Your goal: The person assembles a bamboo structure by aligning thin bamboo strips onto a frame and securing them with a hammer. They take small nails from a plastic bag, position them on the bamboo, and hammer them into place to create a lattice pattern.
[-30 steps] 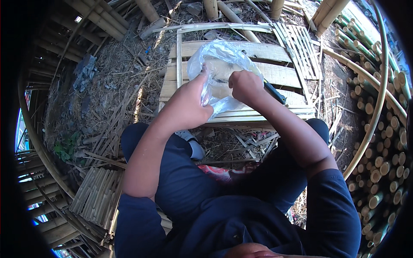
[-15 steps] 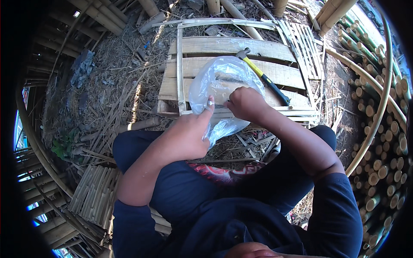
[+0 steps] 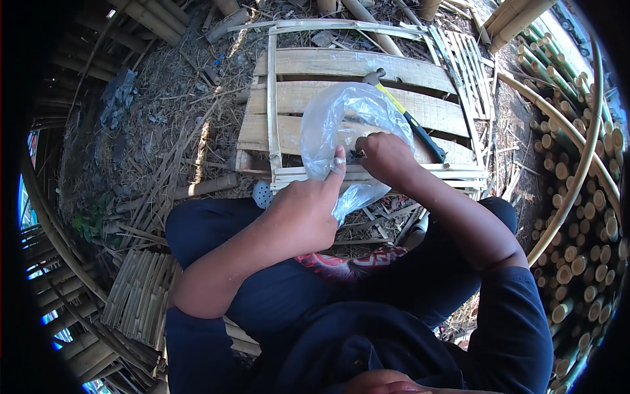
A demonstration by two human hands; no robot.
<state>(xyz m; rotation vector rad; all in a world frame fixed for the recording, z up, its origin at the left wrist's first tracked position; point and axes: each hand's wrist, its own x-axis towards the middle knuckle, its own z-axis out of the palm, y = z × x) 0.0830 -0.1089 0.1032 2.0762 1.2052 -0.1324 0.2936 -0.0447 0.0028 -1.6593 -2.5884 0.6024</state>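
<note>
Nearest, the operator's dark trousers (image 3: 275, 282) form two bent legs, with a red patterned cloth (image 3: 351, 264) between them. A bundle of split strips (image 3: 139, 295) lies to the left of the left leg. The left hand (image 3: 305, 213) grasps the near left side of a clear plastic bag (image 3: 321, 128), forefinger extended and wrapped by a pale band. The right hand (image 3: 388, 159) is positioned at the bag's opening, fingers curled inward; whether they grip an item cannot be determined. The bag is located above the near part of a slatted wooden table (image 3: 289, 98), its lower portion hanging past the near edge. A hammer (image 3: 408, 117) rests on the boards just right of the bag, head pointing away. Farther right, cut bamboo poles (image 3: 577, 262) are stacked with ends facing inward. Upright bamboo posts (image 3: 522, 23) stand beyond the table.
</note>
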